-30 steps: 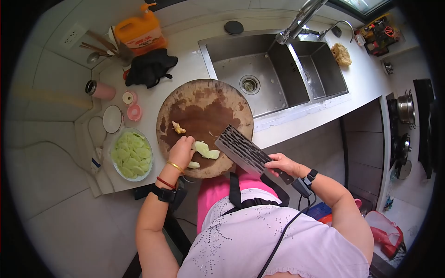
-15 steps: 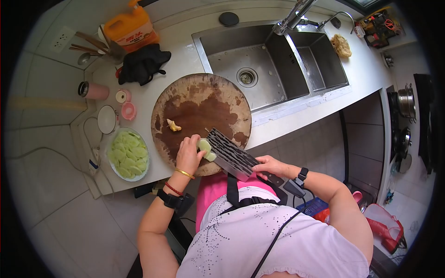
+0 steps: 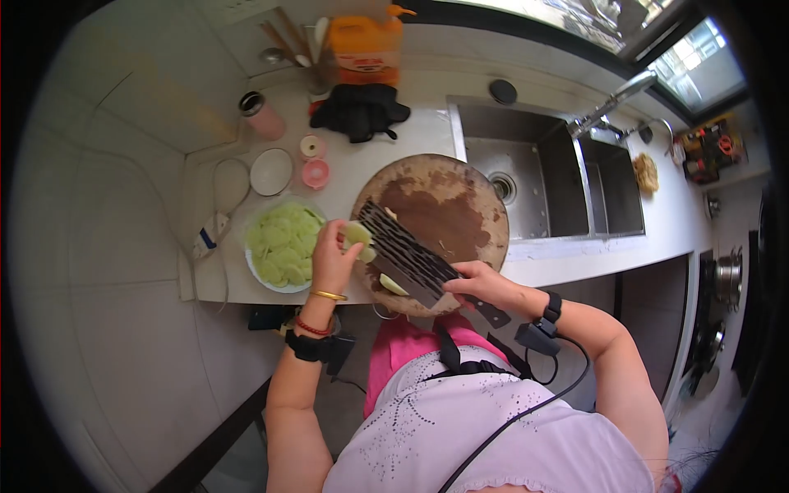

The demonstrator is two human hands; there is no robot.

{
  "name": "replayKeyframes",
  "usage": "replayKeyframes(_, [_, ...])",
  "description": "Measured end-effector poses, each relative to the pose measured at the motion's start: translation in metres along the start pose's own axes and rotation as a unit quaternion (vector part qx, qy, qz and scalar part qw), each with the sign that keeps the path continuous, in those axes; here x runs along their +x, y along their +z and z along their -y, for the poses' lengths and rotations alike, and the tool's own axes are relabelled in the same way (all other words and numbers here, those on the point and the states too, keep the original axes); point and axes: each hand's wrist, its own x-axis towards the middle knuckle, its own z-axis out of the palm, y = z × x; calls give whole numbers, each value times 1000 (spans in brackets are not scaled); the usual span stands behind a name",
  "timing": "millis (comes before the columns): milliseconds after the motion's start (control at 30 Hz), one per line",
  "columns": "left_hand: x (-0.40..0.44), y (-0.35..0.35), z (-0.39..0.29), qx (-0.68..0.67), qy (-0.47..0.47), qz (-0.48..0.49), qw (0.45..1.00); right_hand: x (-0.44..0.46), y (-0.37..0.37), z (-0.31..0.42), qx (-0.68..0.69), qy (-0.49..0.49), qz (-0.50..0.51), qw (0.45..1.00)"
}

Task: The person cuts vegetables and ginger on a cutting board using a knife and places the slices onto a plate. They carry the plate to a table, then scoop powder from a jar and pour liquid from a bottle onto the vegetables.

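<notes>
My left hand (image 3: 333, 251) pinches several pale green vegetable slices (image 3: 358, 237) between thumb and fingers, beside the bowl's right edge. In my right hand (image 3: 485, 286) is the handle of a cleaver (image 3: 411, 256), its broad, black-streaked blade tilted over the round wooden chopping board (image 3: 490, 205). The slices are right against the blade's far end; whether they touch it I cannot tell. Below the blade, a pale green vegetable piece (image 3: 394, 285) lies near the board's front edge. An oval white bowl (image 3: 274, 287) full of pale green slices (image 3: 283, 238) stands to the left. The blade mostly hides the ginger.
Behind the board lie a black cloth item (image 3: 359, 111) and an orange jug (image 3: 364, 53). A pink tumbler (image 3: 263, 117), a white bowl (image 3: 271, 172) and a pink container (image 3: 316, 173) stand at the back left. The double sink (image 3: 526, 140) is at the right.
The view has turned left, so the counter appears farther right. My left hand has moved with the slices toward the bowl, and the cleaver has moved along. A green piece now shows on the board.
</notes>
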Motion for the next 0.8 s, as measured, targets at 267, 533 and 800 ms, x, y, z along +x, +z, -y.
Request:
replayKeyframes(267, [13, -85, 95, -10, -162, -106, 981, 77, 75, 67, -149, -88, 22, 985])
replayKeyframes(533, [30, -114, 112, -48, -216, -197, 955, 80, 85, 83, -361, -177, -94, 911])
replayKeyframes(800, [4, -102, 106, 148, 30, -150, 977, 82, 82, 71, -370, -189, -125, 901])
